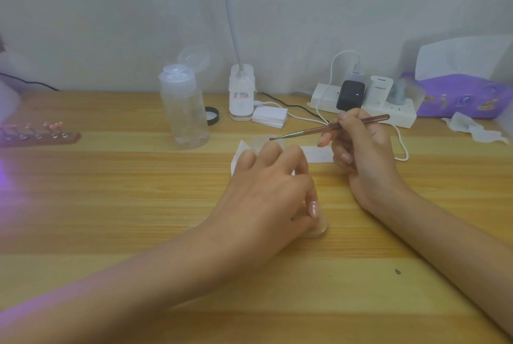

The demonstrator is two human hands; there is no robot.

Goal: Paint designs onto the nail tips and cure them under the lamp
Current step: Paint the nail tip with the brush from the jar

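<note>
Brush (327, 128) is gripped in the right hand (361, 149), its tip held just above the fingers of the left hand (266, 191) at a wooden table (138, 205). The left hand is laid, fingers curled, over a white wipe (241, 149) and a pale translucent piece (320, 228), on which the thumb is pressed; whether anything is grasped cannot be told. Painted nail tips (36, 128) are seen mounted on a stand (41, 139) at the far left, tinged by violet light. A clear bottle (184, 110) and a power strip (399, 117) are set farther back.
</note>
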